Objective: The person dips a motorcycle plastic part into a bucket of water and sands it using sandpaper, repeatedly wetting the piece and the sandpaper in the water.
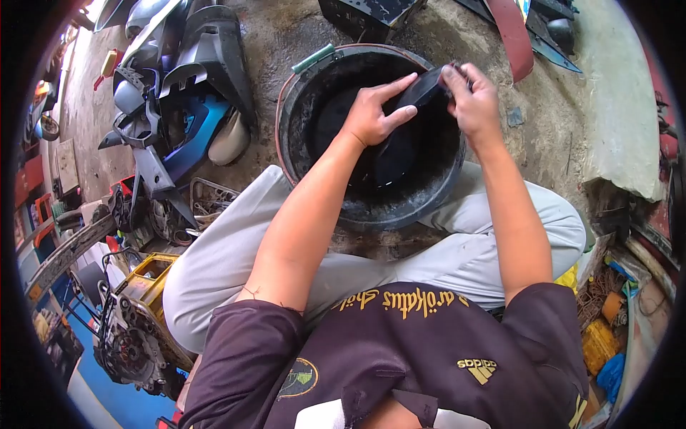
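Observation:
Above a black bucket (293,146) of dark water, my left hand (373,113) is closed on a dark, glossy plastic part (420,89), gripping it between thumb and fingers. My right hand (474,104) is at the far end of the same part, its fingers bent and pressed together. Something small and dark shows at those fingertips; I cannot make out whether it is a separate pad or the end of the part. The bucket stands on the floor between my bent legs, its handle with a green grip (313,58) lying along the rim.
To the left lies a pile of black and blue motorcycle fairings (196,136). A black panel (371,16) is beyond the bucket, and a red curved panel (513,43) is at upper right. An engine part (132,343) and a yellow crate (153,275) sit at lower left.

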`<act>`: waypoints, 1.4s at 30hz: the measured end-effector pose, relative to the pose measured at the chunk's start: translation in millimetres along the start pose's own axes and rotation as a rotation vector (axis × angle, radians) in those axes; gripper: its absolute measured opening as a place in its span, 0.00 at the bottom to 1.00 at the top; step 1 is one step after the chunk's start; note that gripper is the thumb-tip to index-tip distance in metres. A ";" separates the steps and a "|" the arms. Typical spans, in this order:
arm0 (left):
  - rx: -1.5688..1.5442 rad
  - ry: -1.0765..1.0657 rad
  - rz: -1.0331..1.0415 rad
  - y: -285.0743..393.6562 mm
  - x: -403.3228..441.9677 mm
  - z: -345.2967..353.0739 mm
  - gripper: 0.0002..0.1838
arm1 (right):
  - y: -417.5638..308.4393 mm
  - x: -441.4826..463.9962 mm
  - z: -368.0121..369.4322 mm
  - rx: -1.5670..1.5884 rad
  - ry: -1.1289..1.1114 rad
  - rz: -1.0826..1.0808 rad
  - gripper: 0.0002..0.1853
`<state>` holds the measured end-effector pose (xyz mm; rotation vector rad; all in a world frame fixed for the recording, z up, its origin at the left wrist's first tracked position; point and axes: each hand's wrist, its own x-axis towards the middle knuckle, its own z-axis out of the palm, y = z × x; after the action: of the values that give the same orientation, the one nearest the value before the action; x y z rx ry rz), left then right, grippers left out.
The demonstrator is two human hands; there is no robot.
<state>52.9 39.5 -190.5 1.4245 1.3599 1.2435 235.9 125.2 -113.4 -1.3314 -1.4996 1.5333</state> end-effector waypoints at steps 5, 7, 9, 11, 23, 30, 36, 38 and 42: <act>-0.013 0.005 0.034 1.3 -0.7 2.8 0.35 | -5.1 -8.7 4.4 -0.012 0.041 -0.090 0.10; -0.012 0.010 0.013 3.4 -0.6 2.9 0.35 | -3.9 -5.6 3.2 -0.023 0.038 -0.066 0.11; -0.002 0.020 0.036 0.5 -0.9 2.5 0.35 | -12.8 7.7 0.8 -0.059 0.070 -0.046 0.10; 0.005 0.011 0.037 0.5 -0.5 1.8 0.35 | -11.1 1.3 0.1 -0.128 0.063 -0.109 0.11; -0.018 -0.033 -0.010 1.1 1.7 3.2 0.37 | -7.0 5.4 -21.1 -0.165 0.173 -0.163 0.12; 0.002 -0.040 -0.021 5.3 4.3 2.2 0.37 | -14.9 4.6 -7.7 -0.302 0.118 -0.222 0.12; -0.001 -0.034 -0.010 3.5 4.2 3.9 0.37 | -1.1 -4.0 -4.9 -0.177 0.066 -0.213 0.12; -0.005 -0.034 -0.017 2.6 1.9 5.0 0.37 | -1.3 3.5 -8.3 -0.163 0.056 -0.198 0.12; -0.038 -0.037 -0.038 3.6 3.0 4.0 0.37 | -2.8 -5.8 -0.8 -0.196 0.090 -0.224 0.13</act>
<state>57.4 42.4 -187.4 1.3820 1.3257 1.2066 237.8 120.7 -109.2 -1.2716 -1.7125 1.1970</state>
